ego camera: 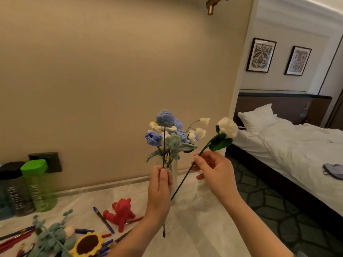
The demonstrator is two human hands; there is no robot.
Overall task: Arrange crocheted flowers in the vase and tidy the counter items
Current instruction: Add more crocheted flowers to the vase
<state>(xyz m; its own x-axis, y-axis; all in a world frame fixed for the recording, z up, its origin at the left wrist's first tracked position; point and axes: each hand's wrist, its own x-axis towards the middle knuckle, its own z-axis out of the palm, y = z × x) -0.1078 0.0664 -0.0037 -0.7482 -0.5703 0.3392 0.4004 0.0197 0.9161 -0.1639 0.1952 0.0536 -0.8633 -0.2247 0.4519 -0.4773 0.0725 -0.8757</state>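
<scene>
Nearest the camera, at the lower left of the pale table (194, 229), lies a yellow crocheted sunflower (87, 244) with a dark brown centre, touching a sprig of grey-green crocheted leaves (53, 236). Blue and red pens (103, 219) are scattered around them, and a red toy bear (121, 212) lies on its side just beyond.

Above the table the left hand (160, 188) holds a blue flower (165, 117) upright; its grip is pressed together, thumb and fingers pinching the thin dark stem partway up, so the stem's lower end hangs free below the wrist. The bloom is a rounded ball of soft blue yarn. The right hand (215, 173) pinches the green stem of a white flower (228, 127) between thumb and forefinger, the other fingers loosely curled. This stem tilts up to the right, with a fluffy cream head and dark green leaves just under it.

Behind the hands stands a clear vase (173, 175), already filled with blue and white crocheted blooms and pale green leaves; both held flowers are outside it.

Farther left, against the beige wall, stand a dark bottle (13, 188) and a green bottle (38, 184), side by side. Off to the right, beyond the wall's edge, is a bed (289, 141) with white sheets.
</scene>
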